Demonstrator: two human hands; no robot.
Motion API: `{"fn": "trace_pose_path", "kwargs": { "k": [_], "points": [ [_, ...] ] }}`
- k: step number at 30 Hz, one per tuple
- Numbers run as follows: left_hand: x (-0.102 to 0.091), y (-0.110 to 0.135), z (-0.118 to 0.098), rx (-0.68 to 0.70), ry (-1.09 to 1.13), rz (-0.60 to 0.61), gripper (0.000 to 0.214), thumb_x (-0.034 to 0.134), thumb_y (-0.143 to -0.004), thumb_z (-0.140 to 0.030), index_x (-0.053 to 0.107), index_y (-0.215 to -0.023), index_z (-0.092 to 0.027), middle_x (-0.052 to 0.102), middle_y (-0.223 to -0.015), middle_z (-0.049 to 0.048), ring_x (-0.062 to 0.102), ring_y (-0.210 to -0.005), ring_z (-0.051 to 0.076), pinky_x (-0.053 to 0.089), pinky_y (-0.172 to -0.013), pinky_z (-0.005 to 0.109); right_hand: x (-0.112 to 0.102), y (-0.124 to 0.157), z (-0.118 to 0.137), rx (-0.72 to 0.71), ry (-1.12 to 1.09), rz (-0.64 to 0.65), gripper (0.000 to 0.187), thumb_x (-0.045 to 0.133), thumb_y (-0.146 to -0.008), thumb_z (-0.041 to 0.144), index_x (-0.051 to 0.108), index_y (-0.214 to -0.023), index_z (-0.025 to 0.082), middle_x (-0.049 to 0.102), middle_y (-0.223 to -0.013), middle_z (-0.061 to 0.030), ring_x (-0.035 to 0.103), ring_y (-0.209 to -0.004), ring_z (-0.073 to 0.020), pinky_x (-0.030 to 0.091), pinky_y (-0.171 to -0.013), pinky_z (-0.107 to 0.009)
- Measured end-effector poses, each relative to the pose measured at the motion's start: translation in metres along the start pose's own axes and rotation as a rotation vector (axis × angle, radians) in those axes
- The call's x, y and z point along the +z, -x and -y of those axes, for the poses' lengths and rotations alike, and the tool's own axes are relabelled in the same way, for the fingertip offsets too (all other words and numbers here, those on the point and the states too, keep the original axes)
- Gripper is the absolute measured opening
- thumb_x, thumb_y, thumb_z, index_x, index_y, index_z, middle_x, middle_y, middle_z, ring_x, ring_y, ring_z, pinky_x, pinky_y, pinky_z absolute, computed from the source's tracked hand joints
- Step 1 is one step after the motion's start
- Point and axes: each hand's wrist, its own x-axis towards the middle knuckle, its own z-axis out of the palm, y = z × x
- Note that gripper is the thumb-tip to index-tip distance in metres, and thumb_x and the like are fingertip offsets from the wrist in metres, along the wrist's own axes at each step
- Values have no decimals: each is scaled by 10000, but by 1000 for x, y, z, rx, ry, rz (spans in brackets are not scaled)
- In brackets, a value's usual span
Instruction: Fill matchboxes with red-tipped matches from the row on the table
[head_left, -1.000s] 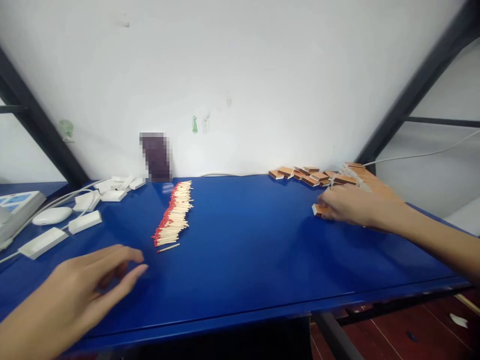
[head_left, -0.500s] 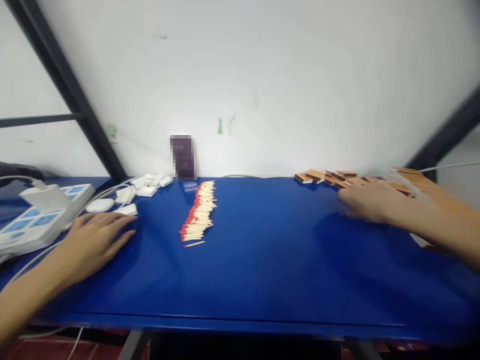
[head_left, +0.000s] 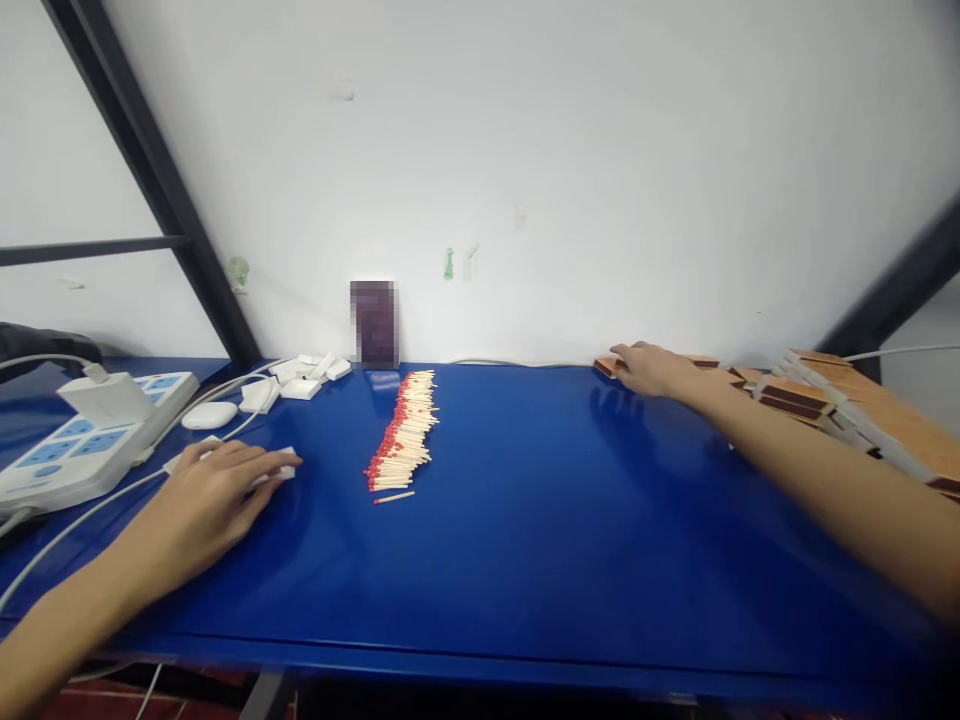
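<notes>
My left hand [head_left: 225, 490] rests low over the blue table at the left. Its thumb and fingers close around a small white matchbox tray [head_left: 288, 465], whose end shows past the fingertips. My right hand [head_left: 651, 370] is stretched to the back right, fingers parted at an orange-brown matchbox sleeve [head_left: 604, 368]; the hand covers part of the sleeves beneath it. Between the hands lies a long heap of matches [head_left: 403, 435] with red heads to the left. A single match [head_left: 394, 497] sits apart in front of it.
Several white trays [head_left: 300, 385] and a white oval case [head_left: 209, 415] lie at the back left, beside a power strip [head_left: 105, 450] with cables. A pixelated dark panel [head_left: 376, 325] leans on the wall. More matchboxes [head_left: 795, 395] are piled at the right.
My right hand has moved left along the sleeves to the row's left end. My left hand has come slightly right and down, and a white tray now shows in its fingers. The view has shifted slightly.
</notes>
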Motion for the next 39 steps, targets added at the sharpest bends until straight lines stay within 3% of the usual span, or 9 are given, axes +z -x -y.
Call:
{"fn": "trace_pose_path", "kwargs": {
  "k": [4, 6, 8, 13, 18, 24, 30, 35, 39],
  "points": [
    [-15, 29, -40, 179, 242, -154, 259, 539, -914, -298, 666, -1137, -333, 726, -1033, -10, 657, -901, 207, 528, -790, 335, 7, -7, 0, 68, 65, -26, 323, 582, -942, 337, 581, -1219, 173, 599, -1231, -97, 620, -1029, -218, 538, -861, -424],
    [-20, 36, -67, 360, 276, -103, 298, 532, -906, -200, 655, -1139, -339, 714, -1045, -7, 631, -951, 202, 521, -849, 333, 5, 0, 0, 49, 90, -58, 313, 583, -942, 336, 590, -1209, 175, 598, -1235, -102, 617, -1035, -216, 535, -869, -416],
    [-20, 34, -94, 426, 301, 8, 345, 473, -926, -116, 651, -1147, -313, 704, -1006, 15, 612, -906, 190, 513, -840, 337, -1, 9, 2, 12, 108, -92, 307, 585, -940, 342, 594, -1198, 176, 604, -1221, -99, 620, -1022, -209, 535, -865, -407],
    [-5, 4, -131, 558, 324, -37, 307, 485, -920, -91, 652, -1145, -217, 687, -916, 43, 564, -826, 181, 484, -797, 343, -15, 37, 29, -151, 104, -194, 320, 349, -982, 167, 624, -1137, 111, 643, -1136, -217, 641, -953, -289, 467, -739, -386],
    [-5, -7, -124, 540, 394, -71, 223, 507, -955, -168, 643, -1123, -224, 692, -1043, 41, 588, -962, 182, 453, -924, 362, -13, 87, 79, -402, 34, -310, 315, 416, -932, 198, 576, -1203, 202, 677, -1107, -104, 639, -962, -271, 462, -721, -346],
    [-17, -4, -92, 534, 501, -134, 304, 501, -918, -57, 636, -1105, -254, 698, -1021, 15, 618, -927, 148, 474, -880, 331, -23, 138, 135, -624, 46, -254, 294, 403, -956, 267, 609, -1138, 160, 687, -989, -132, 649, -829, -278, 475, -598, -355],
    [-9, -8, -83, 350, 370, -301, 182, 580, -869, -162, 668, -1023, -202, 694, -948, 39, 622, -859, 175, 488, -788, 336, -48, 142, 183, -792, -175, -247, 300, 459, -949, 319, 617, -1156, 171, 668, -1113, -138, 638, -949, -290, 511, -775, -443],
    [4, -11, -76, 100, 186, -102, 248, 474, -953, -313, 671, -1055, -202, 668, -1050, 54, 600, -943, 209, 474, -869, 377, -53, 131, 228, -911, -502, -159, 288, 523, -942, 315, 605, -1175, 167, 657, -1130, -104, 596, -1037, -248, 497, -856, -398],
    [8, -5, -74, 63, 220, -133, 232, 477, -962, -317, 662, -1059, -217, 669, -1030, 34, 595, -903, 194, 456, -849, 370, -49, 120, 250, -918, -564, -133, 265, 559, -929, 381, 634, -1050, 158, 662, -1072, -96, 584, -1008, -245, 480, -844, -393]
  ]
}}
